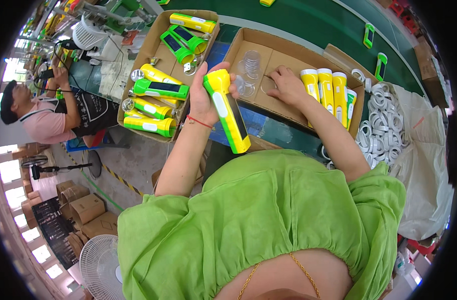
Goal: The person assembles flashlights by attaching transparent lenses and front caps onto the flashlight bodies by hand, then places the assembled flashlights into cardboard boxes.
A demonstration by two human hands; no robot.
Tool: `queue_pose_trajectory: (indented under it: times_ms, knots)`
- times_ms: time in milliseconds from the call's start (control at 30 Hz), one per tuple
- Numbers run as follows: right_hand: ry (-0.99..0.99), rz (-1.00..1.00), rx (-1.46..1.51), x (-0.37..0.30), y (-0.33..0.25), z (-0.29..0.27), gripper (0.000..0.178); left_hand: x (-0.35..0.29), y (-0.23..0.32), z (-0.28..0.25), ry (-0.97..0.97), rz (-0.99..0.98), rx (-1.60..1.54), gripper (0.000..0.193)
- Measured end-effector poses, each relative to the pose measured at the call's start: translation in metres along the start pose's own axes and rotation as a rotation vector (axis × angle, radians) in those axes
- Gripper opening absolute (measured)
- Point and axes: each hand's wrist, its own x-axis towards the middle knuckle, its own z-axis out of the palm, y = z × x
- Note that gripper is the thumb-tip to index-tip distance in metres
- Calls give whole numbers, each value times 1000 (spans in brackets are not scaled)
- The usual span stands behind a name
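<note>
My left hand (204, 100) is closed around a yellow and green flashlight (227, 111) with a dark solar panel along its side, tilted with its wide head up. Inside the cardboard box ahead, my right hand (288, 86) has its fingers curled down, and the faint rim of a clear disc shows between thumb and fingertips. Left of it, a stack of clear round discs (251, 64) lies on the box floor. Several flashlights with white-rimmed heads (326, 90) stand side by side at the right end of that box.
A second cardboard box (153, 47) at left holds several flashlights, some with silver reflectors exposed. White rings (383, 122) are heaped on the right beside a pale plastic sheet (421, 165). Beyond runs a green conveyor belt (308, 20) carrying flashlights. A co-worker (53, 107) sits at far left.
</note>
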Motion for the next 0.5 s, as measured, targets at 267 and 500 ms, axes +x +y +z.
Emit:
queue_pose_trajectory:
  times_ms: [267,500]
  knots:
    - [-17,84,459,-7,-14,-6,35,-7,5,4,-58,122,16,54]
    - [68,12,1641,-71,-72,-73,41,-26,-17,30,-244,594,1298,59]
